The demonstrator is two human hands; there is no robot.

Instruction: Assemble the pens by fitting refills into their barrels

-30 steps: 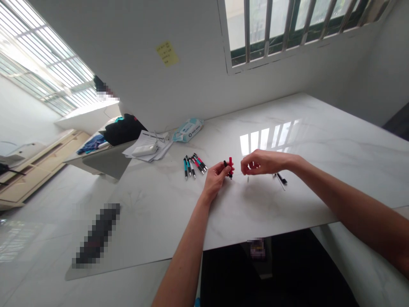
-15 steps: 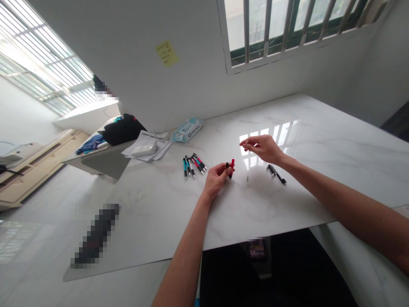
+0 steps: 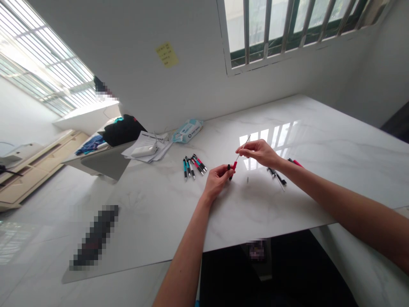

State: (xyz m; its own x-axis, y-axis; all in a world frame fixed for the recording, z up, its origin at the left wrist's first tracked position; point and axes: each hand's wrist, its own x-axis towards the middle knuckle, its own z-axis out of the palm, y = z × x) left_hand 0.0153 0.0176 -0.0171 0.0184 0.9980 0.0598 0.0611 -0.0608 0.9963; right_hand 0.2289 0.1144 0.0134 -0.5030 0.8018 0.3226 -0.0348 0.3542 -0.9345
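We see the red pen barrel (image 3: pixel 232 168) pinched in the left hand (image 3: pixel 218 179), near the table's middle, just above the marble top. The right hand (image 3: pixel 260 152) sits at about 2 o'clock from it, fingertips closed narrowly on a thin refill (image 3: pixel 242 149) whose lower end meets the barrel's open top. We judge the refill is only starting into the barrel, not seated; how deep it sits we cannot tell.

Progress as we read it: a row of finished pens (image 3: pixel 193 165), teal and red with black grips, lies at 9 o'clock from the barrel. Loose black pen parts (image 3: pixel 276 175) lie at 3 o'clock, with another red piece (image 3: pixel 296 162) just beyond the right wrist, partly hidden. A tiny item (image 3: pixel 247 180), perhaps a spring, rests at 4 o'clock, too small to be sure. So one pen is mid-assembly and some parts wait unused.

Materials: the barrel looks like smooth hard plastic, cylindrical; the refill is a slim, straight, pale tube. The table (image 3: pixel 319 140) is glossy white marble with faint grey veins, mirroring the window.

Further out at 10 o'clock: a soft wipes packet (image 3: pixel 188 129), a paper stack (image 3: pixel 150 147) with a white device on top, a dark bag (image 3: pixel 123 128). A yellow sticky note (image 3: pixel 167 53) is on the wall at 11 o'clock.
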